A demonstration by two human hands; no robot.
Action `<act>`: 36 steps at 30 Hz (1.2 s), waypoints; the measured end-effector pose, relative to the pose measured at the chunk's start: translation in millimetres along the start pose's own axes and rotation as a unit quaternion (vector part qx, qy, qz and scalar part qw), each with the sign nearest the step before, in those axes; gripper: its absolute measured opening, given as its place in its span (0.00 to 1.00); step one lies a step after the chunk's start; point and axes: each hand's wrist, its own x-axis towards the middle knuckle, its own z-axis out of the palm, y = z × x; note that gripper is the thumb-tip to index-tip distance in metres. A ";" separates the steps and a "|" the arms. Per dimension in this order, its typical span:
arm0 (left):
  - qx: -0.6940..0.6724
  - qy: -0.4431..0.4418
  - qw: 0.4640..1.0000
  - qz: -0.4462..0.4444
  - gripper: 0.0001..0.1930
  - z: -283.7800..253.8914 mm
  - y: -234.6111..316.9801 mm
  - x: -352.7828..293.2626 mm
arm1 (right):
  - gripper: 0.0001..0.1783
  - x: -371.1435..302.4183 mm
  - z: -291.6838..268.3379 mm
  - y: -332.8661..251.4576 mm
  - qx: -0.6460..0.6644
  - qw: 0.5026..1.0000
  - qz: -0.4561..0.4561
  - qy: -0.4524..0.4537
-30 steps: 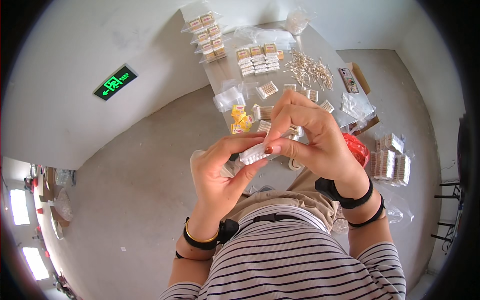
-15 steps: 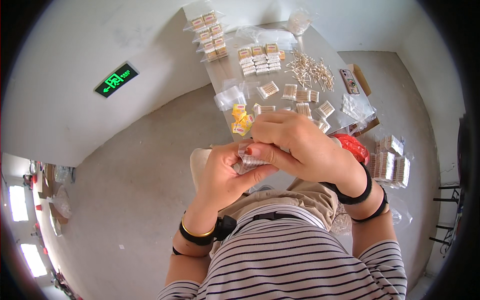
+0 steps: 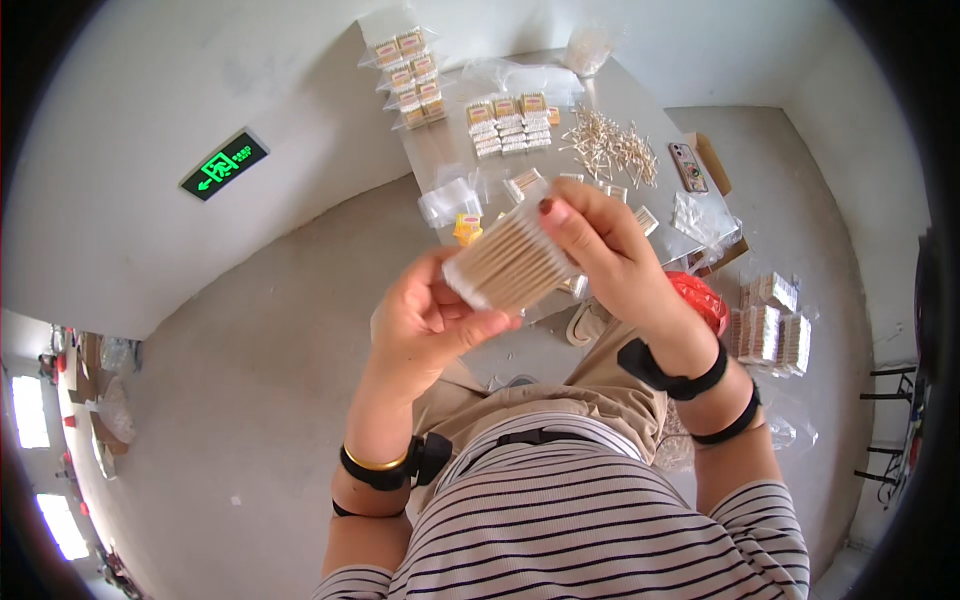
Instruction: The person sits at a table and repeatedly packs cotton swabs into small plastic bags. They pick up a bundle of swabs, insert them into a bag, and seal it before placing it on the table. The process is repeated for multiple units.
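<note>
A clear packet of cotton swabs point(image 3: 508, 264) is held tilted in front of me, above my lap and the near table edge, its wooden sticks lying side by side. The fingers and thumb of my left hand point(image 3: 425, 315) grip its lower left part. At the upper right end, my right hand point(image 3: 622, 258) pinches the plastic between thumb and fingers. Behind the packet, yellow printed cards point(image 3: 467, 229) lie on the table, partly hidden. More small swab bundles lie beyond my hands, mostly covered by them.
The metal table point(image 3: 440, 150) carries stacked swab packs point(image 3: 508, 125), a loose swab pile point(image 3: 610, 145), clear bags point(image 3: 450, 202) and a phone point(image 3: 688, 168). Bagged packs point(image 3: 408, 80) rise at its far left. On the right are a red bag point(image 3: 700, 300) and more stacked packs point(image 3: 770, 325).
My hands have moved apart, and the packet, mostly covered before, now shows its swabs broadside. My right hand has shifted from over the left hand to the packet's upper right end.
</note>
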 end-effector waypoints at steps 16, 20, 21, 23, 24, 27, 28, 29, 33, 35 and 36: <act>0.188 0.050 0.921 0.338 0.35 28.1 9.7 -13.2 | 0.08 -26.5 16.0 45.3 -0.029 0.988 -0.134 -0.066; 0.261 0.018 0.888 0.377 0.36 24.7 7.1 -16.5 | 0.07 -25.9 15.1 47.6 -0.013 0.988 -0.137 -0.070; 0.278 0.014 0.882 0.380 0.36 25.1 9.0 -17.7 | 0.07 -26.1 15.8 46.8 -0.013 0.989 -0.132 -0.069; 0.294 0.009 0.874 0.387 0.36 26.1 9.2 -18.6 | 0.06 -25.8 16.2 45.6 -0.014 0.990 -0.122 -0.067; 0.294 0.007 0.872 0.391 0.36 26.5 8.7 -18.3 | 0.06 -26.0 16.6 45.6 -0.009 0.990 -0.123 -0.065; 0.300 0.002 0.867 0.397 0.36 25.6 8.0 -18.0 | 0.06 -26.7 17.4 45.5 0.001 0.991 -0.121 -0.062; 0.303 0.001 0.866 0.398 0.36 25.3 7.6 -18.2 | 0.06 -26.8 17.6 44.5 0.002 0.991 -0.119 -0.062; 0.287 0.002 0.864 0.413 0.36 25.8 6.3 -16.7 | 0.06 -27.0 17.8 44.1 0.004 0.991 -0.117 -0.063; 0.246 0.002 0.865 0.438 0.35 27.9 4.9 -13.2 | 0.07 -27.1 16.7 45.0 0.020 0.991 -0.113 -0.066; 0.237 0.003 0.869 0.434 0.35 28.6 4.6 -14.1 | 0.07 -26.0 15.0 45.9 0.019 0.990 -0.124 -0.071; 0.232 0.006 0.871 0.432 0.35 28.2 3.0 -15.1 | 0.07 -25.7 14.7 46.9 0.012 0.989 -0.130 -0.072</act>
